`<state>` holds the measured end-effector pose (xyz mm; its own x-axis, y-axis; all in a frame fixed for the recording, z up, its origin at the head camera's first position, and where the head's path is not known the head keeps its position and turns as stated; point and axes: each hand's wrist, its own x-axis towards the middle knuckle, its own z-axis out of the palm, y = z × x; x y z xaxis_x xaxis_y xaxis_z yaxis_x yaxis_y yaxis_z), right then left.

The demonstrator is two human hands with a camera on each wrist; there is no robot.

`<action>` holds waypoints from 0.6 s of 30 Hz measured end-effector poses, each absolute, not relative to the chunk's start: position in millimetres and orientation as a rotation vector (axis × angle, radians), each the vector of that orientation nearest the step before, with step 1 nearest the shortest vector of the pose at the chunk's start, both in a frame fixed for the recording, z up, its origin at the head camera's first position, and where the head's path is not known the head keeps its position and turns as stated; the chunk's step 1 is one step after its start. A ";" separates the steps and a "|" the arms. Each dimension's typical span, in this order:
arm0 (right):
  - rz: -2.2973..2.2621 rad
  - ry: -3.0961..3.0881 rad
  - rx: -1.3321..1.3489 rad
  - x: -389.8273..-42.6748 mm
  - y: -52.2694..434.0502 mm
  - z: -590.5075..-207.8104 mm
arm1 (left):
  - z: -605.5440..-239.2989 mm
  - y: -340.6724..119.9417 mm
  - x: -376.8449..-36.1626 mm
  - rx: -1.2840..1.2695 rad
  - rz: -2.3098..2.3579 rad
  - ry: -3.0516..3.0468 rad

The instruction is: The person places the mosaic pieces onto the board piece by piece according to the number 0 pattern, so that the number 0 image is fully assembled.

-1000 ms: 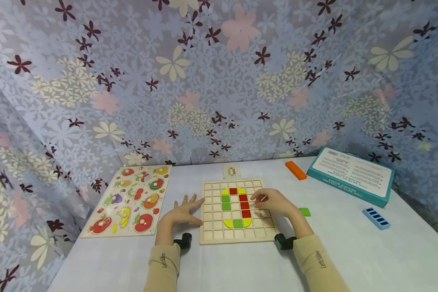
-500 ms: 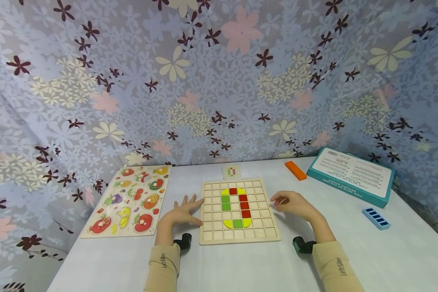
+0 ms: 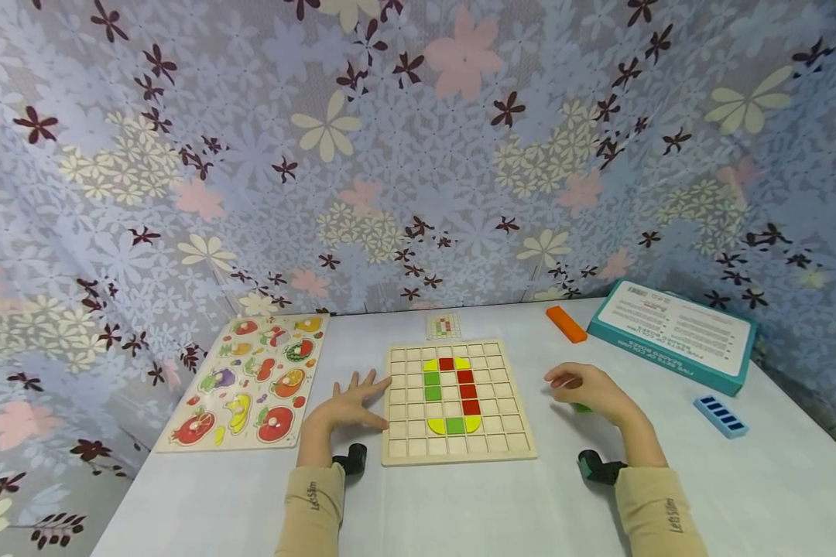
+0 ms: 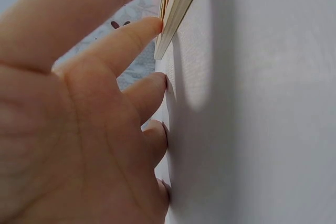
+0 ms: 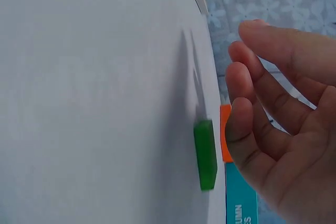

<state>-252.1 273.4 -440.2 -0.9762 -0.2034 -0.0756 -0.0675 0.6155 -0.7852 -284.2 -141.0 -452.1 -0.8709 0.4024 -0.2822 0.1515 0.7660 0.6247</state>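
A wooden grid board lies in the middle of the head view, carrying red, green and yellow pieces set in a ring. At its left edge my left hand is spread, index fingertip and thumb against the rim; the left wrist view shows the index fingertip at the board's side. My right hand is held above the table right of the board, fingers loosely bent with nothing between them. Partly hidden below it is a green tile. The right wrist view shows this green tile flat on the table.
Behind the board lies a small pattern card. A fruit puzzle board is at the left. To the right are an orange block, a teal box and a blue piece with dark bars. A floral curtain hangs behind.
My right hand has moved right, off the board's right side and over to the green tile. The left hand stays at the left edge, and the pieces on the board look unchanged.
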 end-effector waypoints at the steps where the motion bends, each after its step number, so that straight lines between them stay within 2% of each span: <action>1: -1.290 2.682 -0.225 -251.9 275.1 -440.5 | -452.0 -141.2 -284.2 0.422 0.858 2.557; 18: -1.251 2.689 -0.107 -246.2 300.4 -447.9 | -452.6 -140.6 -284.0 0.415 0.861 2.560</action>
<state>-246.2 300.4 -447.9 -0.9824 -0.1377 -0.1266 0.0081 0.6448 -0.7643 -284.0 -140.6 -452.6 -0.8733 0.3982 -0.2807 0.1476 0.7653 0.6265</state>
